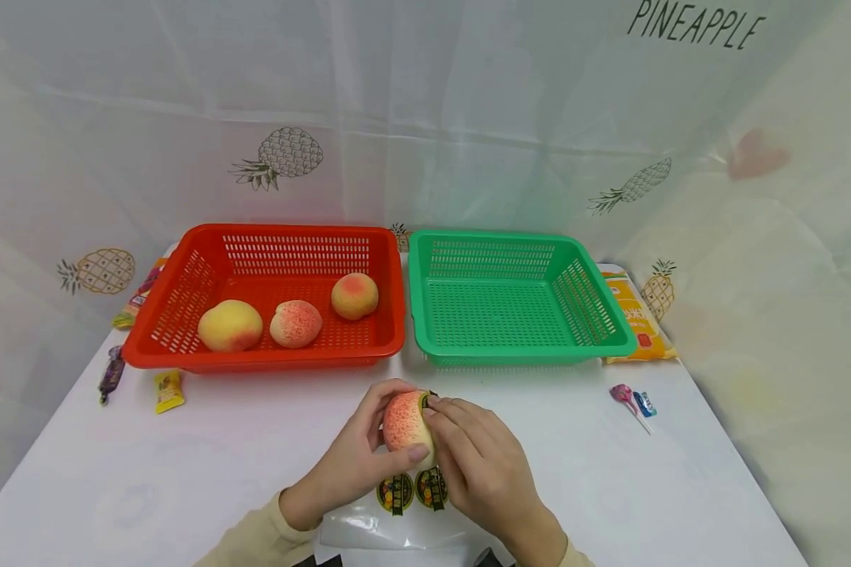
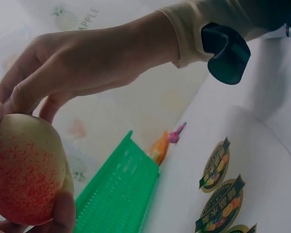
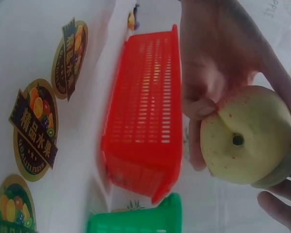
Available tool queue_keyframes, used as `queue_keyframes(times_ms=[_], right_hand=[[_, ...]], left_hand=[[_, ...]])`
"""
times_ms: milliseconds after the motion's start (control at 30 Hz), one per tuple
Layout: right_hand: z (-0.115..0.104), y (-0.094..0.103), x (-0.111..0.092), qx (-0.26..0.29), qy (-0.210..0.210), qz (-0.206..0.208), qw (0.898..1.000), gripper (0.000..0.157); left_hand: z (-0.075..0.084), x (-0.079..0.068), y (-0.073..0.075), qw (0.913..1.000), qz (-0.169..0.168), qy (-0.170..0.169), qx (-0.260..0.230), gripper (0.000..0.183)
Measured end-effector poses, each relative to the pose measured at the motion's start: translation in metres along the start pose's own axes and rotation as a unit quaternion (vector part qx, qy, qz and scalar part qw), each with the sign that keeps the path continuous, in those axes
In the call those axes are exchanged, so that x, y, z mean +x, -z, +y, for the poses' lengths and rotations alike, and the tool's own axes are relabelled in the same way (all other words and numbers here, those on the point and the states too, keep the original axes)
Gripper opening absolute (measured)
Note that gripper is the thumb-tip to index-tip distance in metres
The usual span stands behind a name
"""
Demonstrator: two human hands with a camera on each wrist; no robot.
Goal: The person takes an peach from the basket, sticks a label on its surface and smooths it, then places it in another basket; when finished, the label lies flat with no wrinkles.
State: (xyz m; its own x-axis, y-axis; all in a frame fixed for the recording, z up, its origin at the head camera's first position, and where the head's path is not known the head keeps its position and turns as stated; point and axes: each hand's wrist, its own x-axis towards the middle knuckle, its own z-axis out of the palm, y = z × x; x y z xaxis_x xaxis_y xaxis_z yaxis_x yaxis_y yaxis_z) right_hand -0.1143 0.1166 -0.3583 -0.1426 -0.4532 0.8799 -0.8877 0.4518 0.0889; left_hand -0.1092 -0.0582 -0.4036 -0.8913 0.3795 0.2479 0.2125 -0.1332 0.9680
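Note:
My left hand [image 1: 354, 457] holds a peach [image 1: 404, 425], red-speckled on one side and pale yellow on the other, its thumb along the near side. My right hand [image 1: 485, 461] has its bent fingers at a dark round sticker [image 1: 425, 403] on the peach's right side. In the right wrist view the sticker [image 3: 276, 174] shows as a pale curved edge at the peach [image 3: 247, 136], beside the right fingertips [image 3: 276, 206]. Below the hands lies a clear sheet [image 1: 369, 528] bearing black-and-gold fruit stickers [image 1: 395, 494].
A red basket [image 1: 291, 362] with several peaches [image 1: 295, 324] stands at the back left, a green basket [image 1: 525, 352] right of it. Wrapped sweets [image 1: 169, 390] lie left. At right are a lollipop [image 1: 622, 394], a small blue packet [image 1: 645, 404] and an orange bag [image 1: 634, 315].

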Motion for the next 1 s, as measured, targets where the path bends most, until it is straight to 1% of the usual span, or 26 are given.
queue_keyframes(times_ms=[100,167,267,333,433,533,600,667,767,800,900,1000], right_hand=[[0.001,0.0,0.001,0.012,0.003,-0.011,1.0,0.021],[0.001,-0.001,0.001,0.024,0.001,-0.023,0.999,0.023],[0.001,-0.001,-0.001,0.044,-0.006,-0.038,0.998,0.026],[0.001,-0.002,-0.002,0.057,-0.008,-0.044,0.997,0.028],[0.001,-0.004,-0.004,0.065,-0.012,-0.054,0.996,0.036],[0.0,-0.006,-0.006,0.063,-0.012,-0.063,0.996,0.048],[-0.001,-0.006,-0.005,0.059,-0.008,-0.062,0.996,0.055],[-0.001,-0.007,-0.003,0.053,-0.004,-0.054,0.997,0.058],[-0.001,-0.008,0.0,0.034,0.012,-0.028,0.999,0.057],[-0.001,-0.009,0.0,0.026,0.019,-0.018,0.999,0.056],[-0.001,-0.01,0.003,0.005,0.043,0.021,0.999,0.054],[0.001,-0.012,0.005,-0.005,0.065,0.056,0.996,0.051]], left_hand=[[0.0,0.001,0.002,0.9997,-0.017,-0.014,-0.009,0.058],[-0.001,0.001,0.003,0.9989,-0.037,-0.017,-0.022,0.056],[-0.001,0.0,0.004,0.9967,-0.069,-0.011,-0.042,0.054],[-0.001,0.0,0.004,0.9948,-0.085,0.0,-0.055,0.053],[0.0,0.001,0.003,0.9934,-0.095,0.006,-0.064,0.047],[0.003,0.002,0.003,0.9944,-0.088,0.016,-0.056,0.036],[0.006,0.003,0.002,0.9962,-0.068,0.034,-0.042,0.03],[0.009,0.003,0.0,0.9972,-0.047,0.052,-0.026,0.027],[0.012,0.004,-0.002,0.9958,-0.022,0.086,-0.024,0.027],[0.013,0.004,-0.002,0.995,-0.017,0.093,-0.03,0.027],[0.015,0.004,-0.003,0.9926,-0.01,0.106,-0.058,0.029],[0.017,0.003,-0.004,0.9913,-0.009,0.103,-0.082,0.031]])
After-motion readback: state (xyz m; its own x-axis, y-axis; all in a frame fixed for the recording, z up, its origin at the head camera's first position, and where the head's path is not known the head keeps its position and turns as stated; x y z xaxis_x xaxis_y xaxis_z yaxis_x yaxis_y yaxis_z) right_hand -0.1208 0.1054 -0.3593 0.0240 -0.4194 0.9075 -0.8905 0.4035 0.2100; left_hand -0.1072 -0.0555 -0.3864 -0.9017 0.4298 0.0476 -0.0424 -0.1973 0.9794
